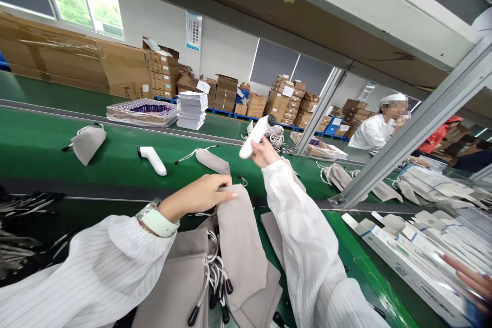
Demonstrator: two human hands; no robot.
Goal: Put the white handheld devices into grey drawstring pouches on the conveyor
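Observation:
My right hand (265,152) is raised over the green belt, its fingers closed round the lower end of a white handheld device (257,136) with a black tip. My left hand (207,193) pinches the top edge of a grey drawstring pouch (241,246), which lies over other grey pouches (169,287). White cords with black toggles (215,277) are bunched beside it. Another white device (152,160) rests on the belt, between a grey pouch (88,144) on the left and one (212,160) near the middle.
Beyond the belt stand a tray of batteries (142,113) and a paper stack (192,110). A metal post (415,128) slants at the right, near flat white boxes (411,266). A person's hand (467,277) shows at the right edge; a person in white (371,130) is farther back.

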